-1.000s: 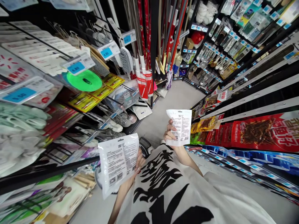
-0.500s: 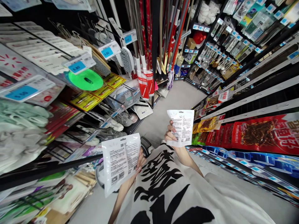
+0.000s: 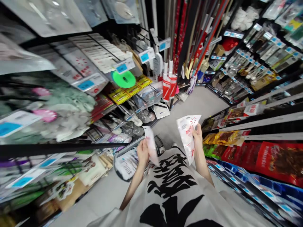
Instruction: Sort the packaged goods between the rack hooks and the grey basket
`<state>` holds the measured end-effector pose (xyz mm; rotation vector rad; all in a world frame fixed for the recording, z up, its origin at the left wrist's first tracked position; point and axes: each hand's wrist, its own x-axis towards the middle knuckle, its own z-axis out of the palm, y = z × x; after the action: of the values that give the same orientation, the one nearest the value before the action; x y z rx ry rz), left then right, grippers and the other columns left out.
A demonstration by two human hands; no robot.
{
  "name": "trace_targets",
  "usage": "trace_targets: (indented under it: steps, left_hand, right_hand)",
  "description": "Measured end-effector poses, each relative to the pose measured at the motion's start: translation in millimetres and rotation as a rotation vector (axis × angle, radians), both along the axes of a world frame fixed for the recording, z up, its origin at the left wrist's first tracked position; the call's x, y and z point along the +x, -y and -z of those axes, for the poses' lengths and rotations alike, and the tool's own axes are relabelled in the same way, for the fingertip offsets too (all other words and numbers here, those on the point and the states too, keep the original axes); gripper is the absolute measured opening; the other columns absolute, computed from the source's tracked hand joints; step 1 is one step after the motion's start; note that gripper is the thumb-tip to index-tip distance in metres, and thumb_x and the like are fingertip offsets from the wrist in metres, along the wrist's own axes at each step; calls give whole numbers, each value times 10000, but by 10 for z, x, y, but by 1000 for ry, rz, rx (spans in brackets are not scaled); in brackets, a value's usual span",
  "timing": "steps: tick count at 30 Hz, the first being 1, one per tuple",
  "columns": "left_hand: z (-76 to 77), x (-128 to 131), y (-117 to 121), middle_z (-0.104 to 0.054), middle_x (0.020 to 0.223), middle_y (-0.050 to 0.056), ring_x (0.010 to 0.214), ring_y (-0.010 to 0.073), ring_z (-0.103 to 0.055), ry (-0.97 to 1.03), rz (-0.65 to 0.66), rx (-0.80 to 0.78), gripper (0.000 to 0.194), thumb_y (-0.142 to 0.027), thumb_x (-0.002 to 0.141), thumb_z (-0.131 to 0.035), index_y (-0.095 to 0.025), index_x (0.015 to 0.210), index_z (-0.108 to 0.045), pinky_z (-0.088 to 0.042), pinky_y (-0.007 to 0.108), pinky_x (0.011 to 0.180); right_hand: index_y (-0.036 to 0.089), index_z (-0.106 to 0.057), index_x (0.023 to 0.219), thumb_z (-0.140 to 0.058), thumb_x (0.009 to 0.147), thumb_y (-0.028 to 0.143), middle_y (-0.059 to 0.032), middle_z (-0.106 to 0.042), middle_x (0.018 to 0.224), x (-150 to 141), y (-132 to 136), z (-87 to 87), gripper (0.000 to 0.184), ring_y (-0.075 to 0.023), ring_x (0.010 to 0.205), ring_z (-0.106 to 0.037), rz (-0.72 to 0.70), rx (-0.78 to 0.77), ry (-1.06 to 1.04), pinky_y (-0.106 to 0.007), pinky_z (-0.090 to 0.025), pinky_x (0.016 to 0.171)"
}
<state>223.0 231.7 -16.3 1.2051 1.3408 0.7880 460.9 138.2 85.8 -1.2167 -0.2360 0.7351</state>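
Observation:
My left hand [image 3: 143, 152] grips a white plastic pouch [image 3: 151, 145] by its side; the pouch is turned nearly edge-on and slightly blurred. In my right hand [image 3: 197, 134] is a second white pouch [image 3: 186, 132], tilted, with red print and a red burst mark facing me. The thumb lies on its front, and the fingers behind are mostly hidden. Both pouches are held apart, in front of my shirt. Below my left hand stands a grey-rimmed basket [image 3: 115, 162] with a white printed package [image 3: 126, 163] inside.
To the left, hooks carry gloves [image 3: 68, 116], a green disc [image 3: 124, 78] and brushes with price tags. Mop poles with red-and-white sleeves [image 3: 166, 86] stand ahead. Red snack bags [image 3: 272, 160] hang close on the right. Grey floor [image 3: 196, 102] runs between the shelves.
Both pouches have turned: the right one now shows its red-printed side, the left one its edge. My left hand has come nearer the right. The view has swung left, and the basket's contents now show.

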Motion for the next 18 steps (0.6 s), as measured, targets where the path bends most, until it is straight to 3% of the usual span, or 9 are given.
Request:
trace_targets:
  steps: [2, 5, 10, 14, 18]
  left_hand:
    - [45, -36, -99, -523, 679, -12, 679, 170, -431, -34, -82, 63, 305, -393, 985, -529, -207, 744, -539, -366, 286, 639]
    - [65, -86, -146, -459, 618, -31, 644, 164, -401, -42, -128, 111, 317, -410, 957, -566, -210, 711, -545, -333, 277, 636]
    - [83, 35, -4, -411, 607, -44, 613, 154, -397, 43, -211, 127, 495, -651, 920, -530, -228, 672, -465, -339, 259, 600]
    - [89, 191, 103, -440, 595, -39, 571, 144, -419, 141, -285, 109, 631, -834, 829, -503, -229, 657, -451, -369, 253, 540]
    - [87, 251, 131, -565, 626, 10, 599, 174, -531, 234, -329, 79, 653, -849, 795, -541, -209, 666, -550, -457, 286, 574]
  right_hand:
    - [279, -594, 1118, -832, 747, 376, -4, -750, 951, -20, -34, 18, 451, -181, 686, -675, -32, 12, -12, -294, -559, 635]
    - [276, -598, 1092, -838, 772, 379, 1, -765, 917, -159, -126, 124, 413, -193, 686, -703, -125, 5, -74, -308, -584, 648]
    - [244, -605, 1052, -882, 733, 476, -16, -777, 847, -542, -294, 497, 482, -237, 708, -726, -263, -76, -165, -324, -589, 654]
    - [203, -662, 954, -898, 707, 481, -43, -780, 929, -656, -306, 718, 440, -244, 802, -730, -285, -144, -93, -302, -582, 702]
    - [222, -668, 989, -903, 706, 454, -31, -773, 971, -578, -315, 778, 436, -251, 842, -730, -370, -183, -109, -303, -591, 709]
